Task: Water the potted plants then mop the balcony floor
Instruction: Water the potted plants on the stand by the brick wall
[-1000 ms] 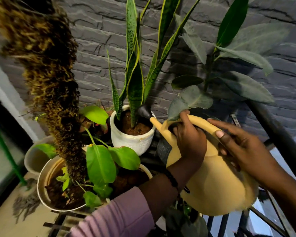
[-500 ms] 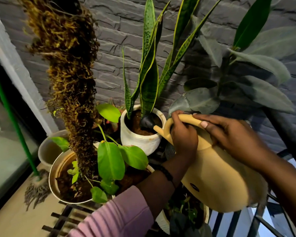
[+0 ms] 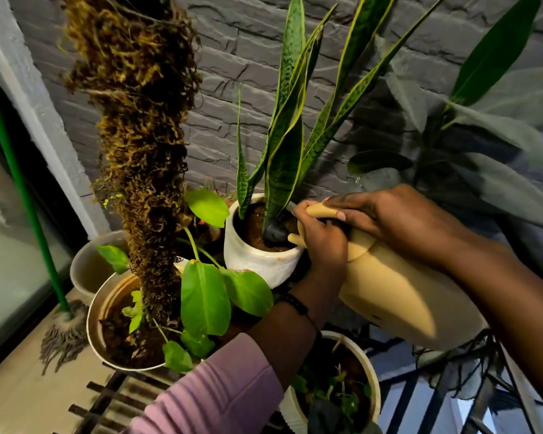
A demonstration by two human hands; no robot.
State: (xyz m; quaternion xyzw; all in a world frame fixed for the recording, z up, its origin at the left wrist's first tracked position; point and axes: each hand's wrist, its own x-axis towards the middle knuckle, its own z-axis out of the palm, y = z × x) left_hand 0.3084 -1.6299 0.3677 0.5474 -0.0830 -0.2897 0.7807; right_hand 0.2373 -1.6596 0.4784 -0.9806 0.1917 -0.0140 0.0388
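Note:
A yellow watering can [image 3: 386, 292] is tipped to the left, its dark spout head [image 3: 275, 234] low over the soil inside a white pot [image 3: 261, 266] that holds a snake plant [image 3: 287, 145]. My left hand [image 3: 322, 242] grips the front of the can's handle by the spout. My right hand [image 3: 398, 222] lies over the top of the handle and the can's neck. A green mop handle [image 3: 19, 183] leans at the left, with its stringy mop head [image 3: 65, 335] on the floor.
A tall moss pole [image 3: 141, 145] rises from a wide pot [image 3: 104, 336] with green leaves at the front left. An empty pot [image 3: 87, 266] sits behind it. Another planted pot [image 3: 370, 380] is below the can. A broad-leaved plant [image 3: 470, 151] and a grey brick wall stand behind.
The can has tipped further and moved left; its spout head has dropped from above the rim into the white pot. Both hands stayed on the handle.

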